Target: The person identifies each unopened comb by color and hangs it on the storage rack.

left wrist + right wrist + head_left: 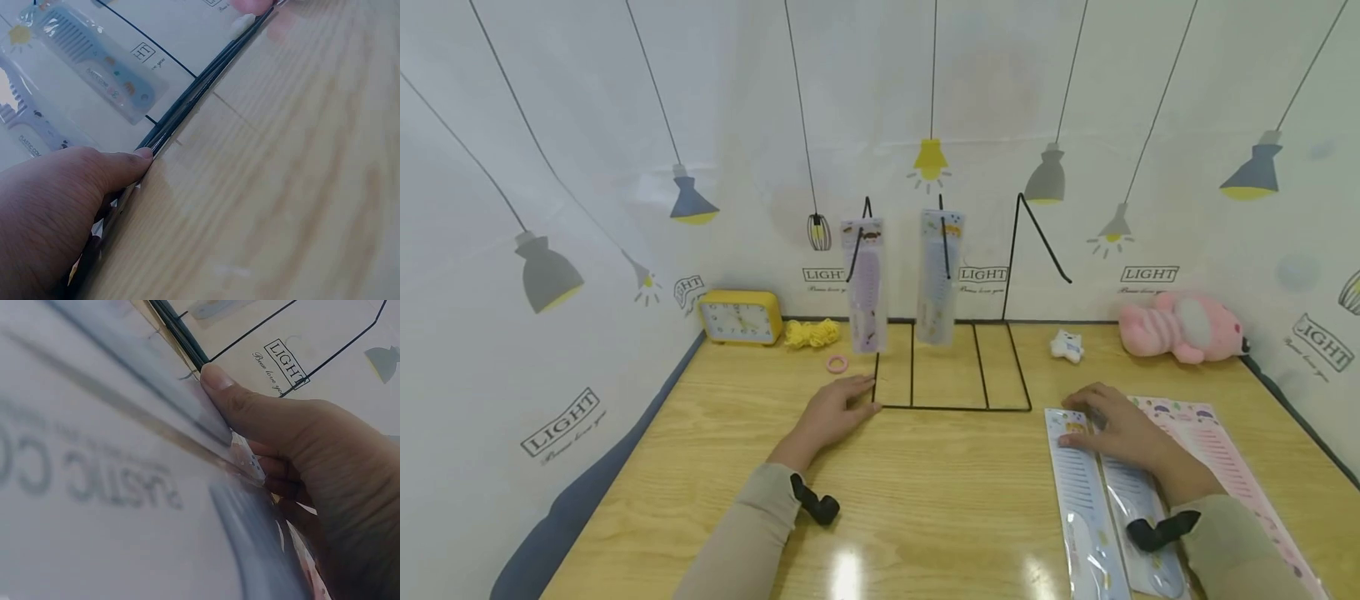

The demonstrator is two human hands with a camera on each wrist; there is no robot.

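Observation:
A black wire rack [951, 408] stands on the table. On its hooks hang a purple comb in a clear packet [867, 287] and a blue packaged comb [937, 287]. At the rack's front left corner, my left hand [833, 410] touches the wire, fingers mostly straight. My right hand [1120, 429] is over the flat packaged combs at right, its fingers and thumb pinching the top of the middle packet, a blue comb [1138, 517]. Beside it lie another blue packaged comb [1082, 500] and a pink one [1225, 467]. The hand partly hides the middle packet's top.
Behind stand a yellow clock [741, 317], yellow yarn [812, 333] and a pink ring [837, 364]. To the right of the rack lie a small white star-shaped toy [1067, 346] and a pink plush toy [1183, 327]. A printed cloth wall borders the table.

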